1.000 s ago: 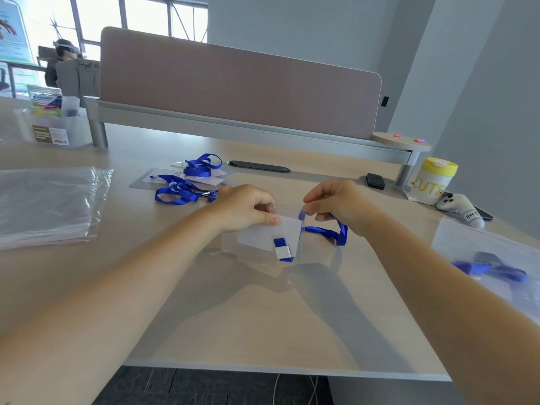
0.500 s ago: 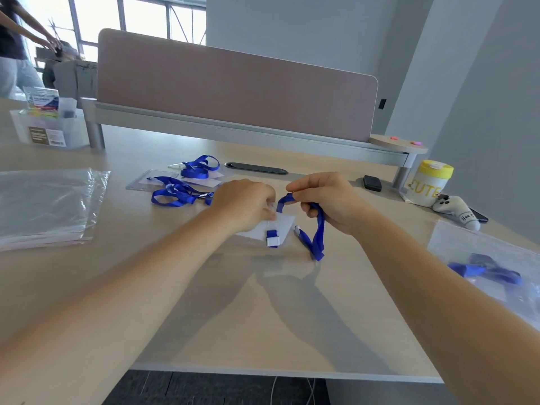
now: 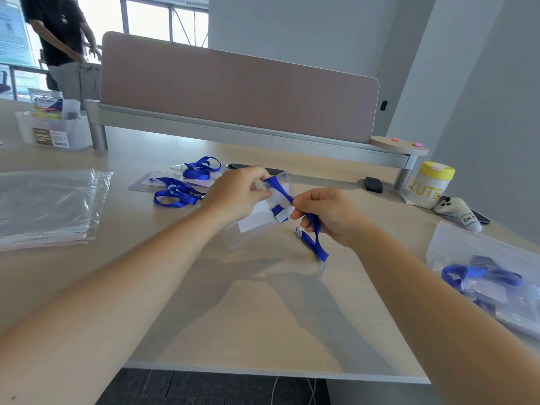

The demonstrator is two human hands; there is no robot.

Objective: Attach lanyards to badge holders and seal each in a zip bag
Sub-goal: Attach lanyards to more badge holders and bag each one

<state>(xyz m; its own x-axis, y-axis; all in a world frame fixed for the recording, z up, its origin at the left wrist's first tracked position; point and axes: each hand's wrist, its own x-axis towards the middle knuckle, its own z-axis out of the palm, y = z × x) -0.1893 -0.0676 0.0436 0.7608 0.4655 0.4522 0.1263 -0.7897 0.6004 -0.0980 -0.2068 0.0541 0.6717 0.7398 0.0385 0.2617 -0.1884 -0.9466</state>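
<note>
Now lifted off the desk [image 3: 263, 331], where it lay a second ago, the clear badge holder [image 3: 263, 220] hangs tilted between two hands. The left hand [image 3: 233, 194] pinches its top edge; the right hand [image 3: 324, 214] has drawn the blue lanyard [image 3: 317, 241] taut across it, fingers curled round the strap. Attachment looks underway, not finished. Two more lanyards [image 3: 178, 194] wait on spare holders at left, beside a stack of zip bags [image 3: 43, 206]; a filled bag [image 3: 491, 279] lies at right. Nothing blocks the work; a bystander [image 3: 61, 42] stands beyond.
</note>
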